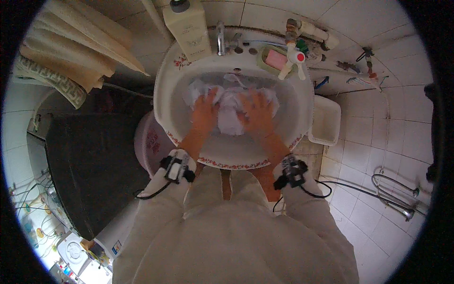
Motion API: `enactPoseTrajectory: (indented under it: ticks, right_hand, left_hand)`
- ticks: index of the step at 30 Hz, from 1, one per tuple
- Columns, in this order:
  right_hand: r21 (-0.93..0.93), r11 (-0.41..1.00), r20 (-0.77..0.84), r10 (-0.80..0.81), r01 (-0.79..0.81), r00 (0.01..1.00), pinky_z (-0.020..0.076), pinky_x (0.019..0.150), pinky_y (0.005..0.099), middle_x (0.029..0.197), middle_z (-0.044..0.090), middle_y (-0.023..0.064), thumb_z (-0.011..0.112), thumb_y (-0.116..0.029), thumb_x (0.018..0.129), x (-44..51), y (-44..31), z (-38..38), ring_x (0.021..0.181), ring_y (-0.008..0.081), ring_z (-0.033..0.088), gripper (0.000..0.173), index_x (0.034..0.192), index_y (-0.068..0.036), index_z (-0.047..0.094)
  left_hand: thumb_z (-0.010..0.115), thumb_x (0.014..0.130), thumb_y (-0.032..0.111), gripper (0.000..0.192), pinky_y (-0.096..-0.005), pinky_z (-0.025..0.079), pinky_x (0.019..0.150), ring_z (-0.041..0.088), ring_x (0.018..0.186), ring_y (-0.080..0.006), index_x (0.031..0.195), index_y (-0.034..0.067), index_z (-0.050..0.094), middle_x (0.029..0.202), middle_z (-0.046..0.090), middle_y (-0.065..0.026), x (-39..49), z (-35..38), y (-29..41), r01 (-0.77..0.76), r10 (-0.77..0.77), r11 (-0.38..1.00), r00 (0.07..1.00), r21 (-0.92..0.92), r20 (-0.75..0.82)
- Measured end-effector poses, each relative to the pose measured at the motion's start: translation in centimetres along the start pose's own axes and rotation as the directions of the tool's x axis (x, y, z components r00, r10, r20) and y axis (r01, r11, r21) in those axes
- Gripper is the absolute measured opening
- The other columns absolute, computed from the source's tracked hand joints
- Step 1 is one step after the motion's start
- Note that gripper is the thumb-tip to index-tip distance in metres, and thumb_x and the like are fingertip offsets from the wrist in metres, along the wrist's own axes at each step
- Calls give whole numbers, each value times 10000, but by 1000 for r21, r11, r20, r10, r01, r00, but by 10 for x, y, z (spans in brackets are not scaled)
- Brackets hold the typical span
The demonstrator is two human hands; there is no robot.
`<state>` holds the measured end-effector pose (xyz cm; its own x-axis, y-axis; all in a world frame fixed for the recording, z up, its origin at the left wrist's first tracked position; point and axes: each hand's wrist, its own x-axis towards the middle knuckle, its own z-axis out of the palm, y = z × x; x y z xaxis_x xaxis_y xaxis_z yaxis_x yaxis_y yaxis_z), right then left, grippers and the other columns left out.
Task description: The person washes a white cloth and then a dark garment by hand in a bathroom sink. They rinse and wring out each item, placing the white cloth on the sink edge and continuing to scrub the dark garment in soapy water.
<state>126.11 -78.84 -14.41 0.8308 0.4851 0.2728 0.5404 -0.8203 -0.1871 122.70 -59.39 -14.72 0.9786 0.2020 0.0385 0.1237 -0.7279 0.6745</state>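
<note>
A white cloth [230,115] lies bunched in the water of a ceramic washbasin [227,160] with a red floral rim. My left hand [205,108] rests on the cloth's left part, its fingers spread towards the faucet. On the right part lies my right hand [256,112], fingers also apart and partly blurred. Whether either hand pinches any fabric cannot be told. Both hands are inside the basin, a short way from each other, with the middle of the cloth between them.
Behind the basin stand a large pump bottle [189,32], a chrome faucet [221,39] and a green dish with pink soap [276,59] beside a valve [296,58]. A pink tub [149,142] is at lower left, a white plastic container [324,120] at right. Towels [81,42] hang upper left.
</note>
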Motion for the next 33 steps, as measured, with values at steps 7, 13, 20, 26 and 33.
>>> enactPoseTrajectory:
  ticks: [7, 13, 20, 26, 33]
  right_hand:
    - [-60, 991, 382, 133, -118, 915, 306, 869, 622, 1220, 479, 106, 538, -188, 801, 22, -5, 49, 1153, 333, 418, 395, 1191, -142, 494]
    - [529, 833, 27, 176, -163, 984, 426, 821, 393, 974, 587, 99, 621, -88, 664, 51, -12, 0, 952, 341, 529, 294, 956, -88, 590]
    - [473, 880, -267, 82, 56, 960, 412, 796, 416, 971, 564, 115, 615, -178, 714, 54, -96, -59, 915, 334, 525, 213, 902, -83, 582]
    - [618, 721, 25, 380, -313, 925, 420, 748, 410, 962, 560, 156, 594, -231, 764, 58, -54, -30, 879, 344, 538, 181, 862, -80, 569]
    - [402, 895, 17, 204, -194, 979, 413, 774, 422, 935, 556, 156, 584, -218, 776, 60, -51, -13, 890, 341, 521, 175, 861, -66, 569]
  left_hand:
    - [575, 841, 238, 458, -393, 453, 861, 537, 1024, -315, 1253, 106, 423, 1176, 522, -163, 22, 32, -25, 314, -295, 949, 910, -19, 292]
    - [583, 845, 302, 412, -370, 491, 775, 580, 879, -220, 1159, 56, 478, 1002, 590, -73, 31, -5, 8, 542, -458, -227, 674, -809, 580]
    - [551, 855, 299, 417, -339, 457, 814, 533, 983, -202, 1191, 67, 468, 1125, 525, -90, 10, 33, 25, 455, -363, -254, 773, -854, 520]
    - [540, 860, 313, 438, -327, 447, 834, 508, 1010, -186, 1211, 65, 456, 1117, 521, -83, -10, 5, 50, 604, -401, 340, 787, -721, 469]
    - [503, 892, 313, 450, -311, 442, 823, 490, 1022, -158, 1229, 22, 437, 1130, 505, -75, -15, -4, 45, 537, -399, 207, 809, -818, 431]
